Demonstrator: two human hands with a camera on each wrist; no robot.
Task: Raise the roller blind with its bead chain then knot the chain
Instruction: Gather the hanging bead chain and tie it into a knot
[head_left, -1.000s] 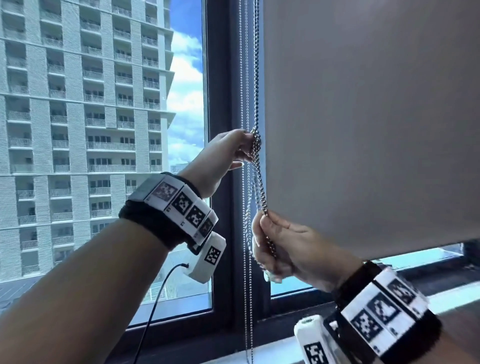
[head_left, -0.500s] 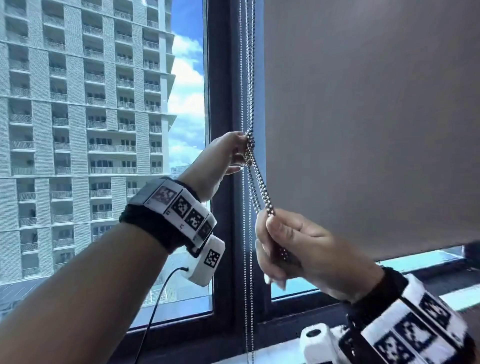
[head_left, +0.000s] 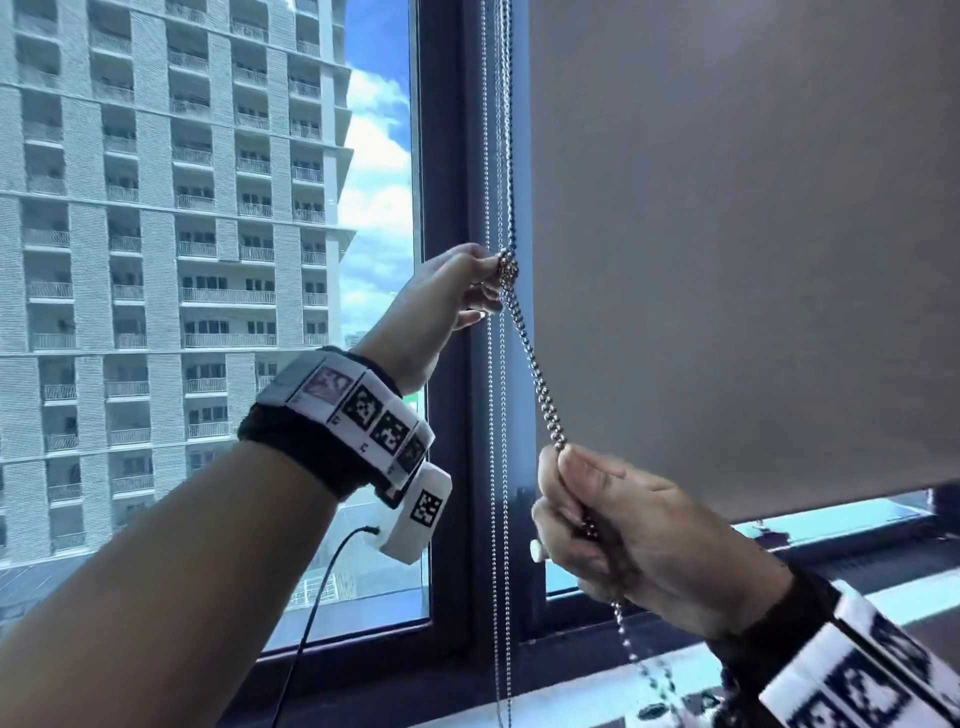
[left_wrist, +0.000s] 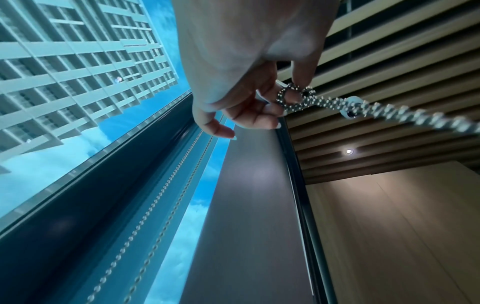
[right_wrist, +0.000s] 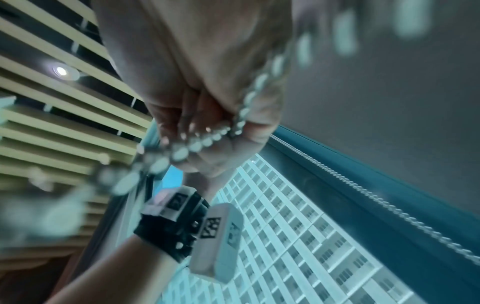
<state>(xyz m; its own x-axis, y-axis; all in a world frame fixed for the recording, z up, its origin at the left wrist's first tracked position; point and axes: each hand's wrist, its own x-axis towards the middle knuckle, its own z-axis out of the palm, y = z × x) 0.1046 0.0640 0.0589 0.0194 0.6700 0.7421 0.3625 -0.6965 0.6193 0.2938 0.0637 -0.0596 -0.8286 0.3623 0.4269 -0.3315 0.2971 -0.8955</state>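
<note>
- The bead chain (head_left: 535, 376) is drawn taut on a slant in front of the window frame (head_left: 449, 364), from a small knotted loop (head_left: 508, 270) at its upper end down to the lower hand.
- The loop is pinched by the fingertips of the left hand (head_left: 441, 306), held up beside the frame; the other fingers are loosely curled.
- The lower stretch is gripped in the clenched right hand (head_left: 634, 540), and the slack is seen trailing blurred below that fist.
- Thinner vertical strands (head_left: 497, 493) are seen hanging straight just beside the taut stretch (whether they touch it cannot be told).
- The roller blind (head_left: 753, 234) is lowered over most of the right pane, with a strip of glass left showing under its bottom edge.
- A pale sill (head_left: 597, 699) is seen below, and a high-rise building (head_left: 156, 208) with sky beyond the left pane.
- Only in the left wrist view is the loop (left_wrist: 296, 98) shown as an open ring of beads, with a slatted ceiling (left_wrist: 402, 61) and a spotlight (left_wrist: 348, 151) above.
- Only in the right wrist view is the chain (right_wrist: 207, 139) shown passing across the curled fingers (right_wrist: 187, 123).
</note>
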